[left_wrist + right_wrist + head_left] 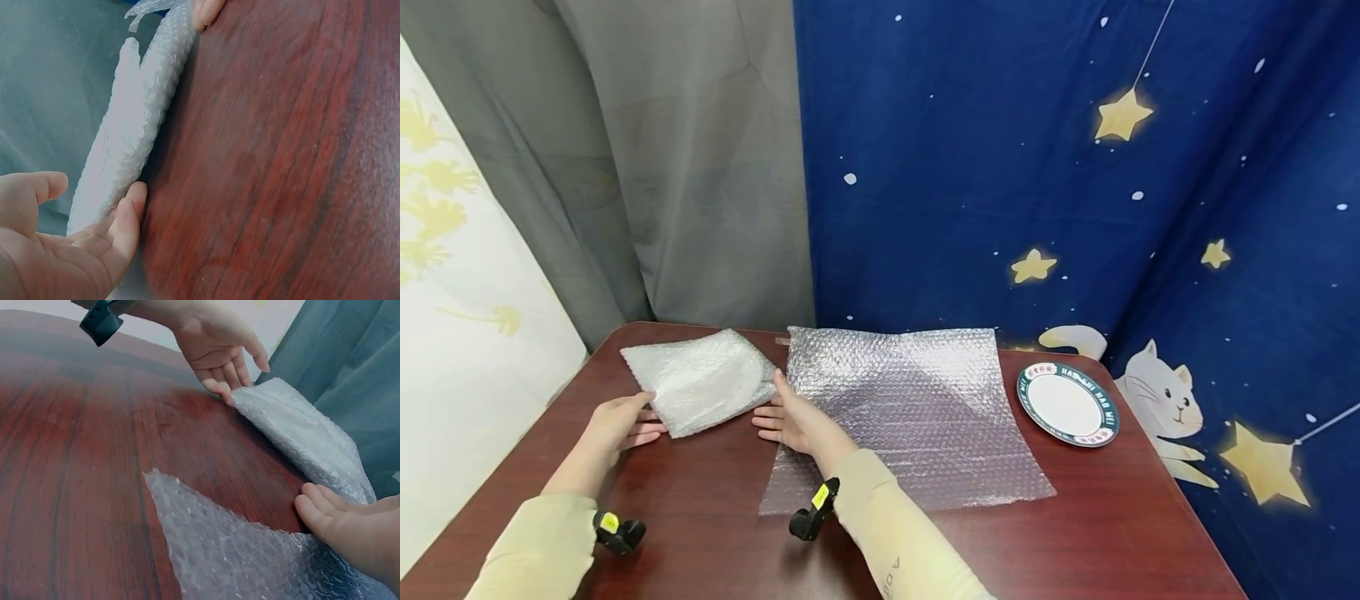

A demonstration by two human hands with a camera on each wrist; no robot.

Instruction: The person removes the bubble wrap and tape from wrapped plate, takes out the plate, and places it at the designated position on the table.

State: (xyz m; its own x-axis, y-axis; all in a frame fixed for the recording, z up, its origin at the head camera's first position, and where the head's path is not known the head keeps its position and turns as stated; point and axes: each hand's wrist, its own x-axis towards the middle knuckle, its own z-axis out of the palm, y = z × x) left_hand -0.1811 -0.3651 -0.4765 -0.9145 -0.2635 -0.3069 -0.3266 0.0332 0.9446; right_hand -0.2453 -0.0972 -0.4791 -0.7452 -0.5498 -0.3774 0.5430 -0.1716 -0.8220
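Observation:
At the table's back left lies a bubble-wrapped packet, with a pale round outline showing through its layers. My left hand is at its lower left edge, fingers extended. In the left wrist view those fingers rest against the packet's side, and the thumb stands away from it. My right hand is at the packet's right end with straight fingers, the thumb tip right at its edge. A flat sheet of bubble wrap spreads over the middle of the table, partly beneath the right forearm.
A white plate with a green patterned rim lies right of the bubble wrap sheet. The reddish-brown wooden table ends at a grey curtain and a blue starry curtain. A white wall stands at the left.

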